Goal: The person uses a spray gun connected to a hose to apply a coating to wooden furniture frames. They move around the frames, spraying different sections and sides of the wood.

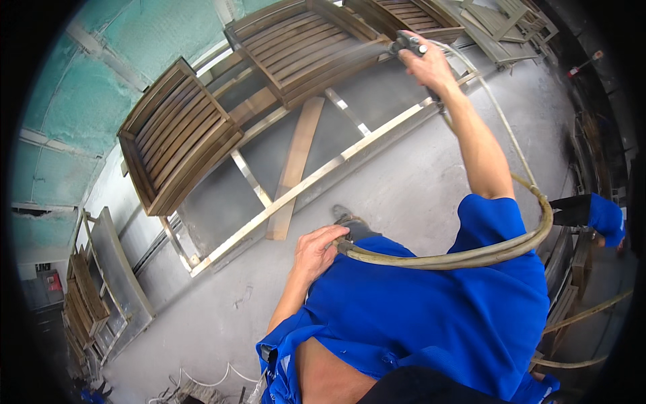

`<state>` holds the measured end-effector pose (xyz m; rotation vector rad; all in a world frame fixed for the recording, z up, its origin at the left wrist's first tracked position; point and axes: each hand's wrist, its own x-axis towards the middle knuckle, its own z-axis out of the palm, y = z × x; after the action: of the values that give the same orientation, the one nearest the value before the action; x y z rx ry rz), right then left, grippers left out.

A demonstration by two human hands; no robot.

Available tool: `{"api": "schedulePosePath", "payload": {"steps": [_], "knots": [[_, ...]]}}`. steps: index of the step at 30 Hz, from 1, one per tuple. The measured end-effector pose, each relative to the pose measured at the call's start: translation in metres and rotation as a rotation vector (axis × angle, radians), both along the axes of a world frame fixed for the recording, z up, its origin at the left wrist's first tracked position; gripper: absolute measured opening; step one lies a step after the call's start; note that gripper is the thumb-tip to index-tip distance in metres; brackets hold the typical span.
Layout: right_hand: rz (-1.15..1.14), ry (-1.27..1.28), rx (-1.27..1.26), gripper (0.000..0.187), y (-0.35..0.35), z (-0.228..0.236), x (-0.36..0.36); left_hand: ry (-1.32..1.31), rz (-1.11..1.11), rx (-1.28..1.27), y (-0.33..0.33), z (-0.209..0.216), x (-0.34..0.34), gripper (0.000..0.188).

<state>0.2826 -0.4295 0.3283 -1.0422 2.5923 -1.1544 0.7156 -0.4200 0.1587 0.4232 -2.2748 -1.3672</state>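
Note:
My right hand (428,66) is closed around a spray gun (408,44), arm stretched out to the far right. A pale mist leaves the nozzle leftward, over a brown slatted wooden panel (303,44). Close to my waist, my left hand (317,250) is closed on a bundled beige hose (444,260), which loops round my right side; a thinner pale hose (501,111) rises to the gun. Another slatted wooden panel (176,138) rests at the left of the metal rack (303,187), and a third (410,17) sits partly behind the gun.
A loose board (296,165) leans across the rack. Teal filter-like sheets (74,101) cover the wall at left. More wooden frames (501,27) stand at far right. Another person's blue sleeve (607,219) shows at the right edge. A second rack (114,276) stands at lower left.

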Motion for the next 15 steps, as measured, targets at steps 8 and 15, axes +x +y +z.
{"api": "schedulePosePath", "payload": {"steps": [8, 15], "knots": [[-0.15, 0.148, -0.052, 0.058, -0.071, 0.038, -0.124, -0.09, -0.077, 0.001, -0.055, 0.036, -0.032, 0.051], [-0.038, -0.003, -0.284, 0.047, -0.242, 0.001, -0.189, -0.188, 0.037, 0.119, -0.081, 0.036, -0.064, 0.047]]}}
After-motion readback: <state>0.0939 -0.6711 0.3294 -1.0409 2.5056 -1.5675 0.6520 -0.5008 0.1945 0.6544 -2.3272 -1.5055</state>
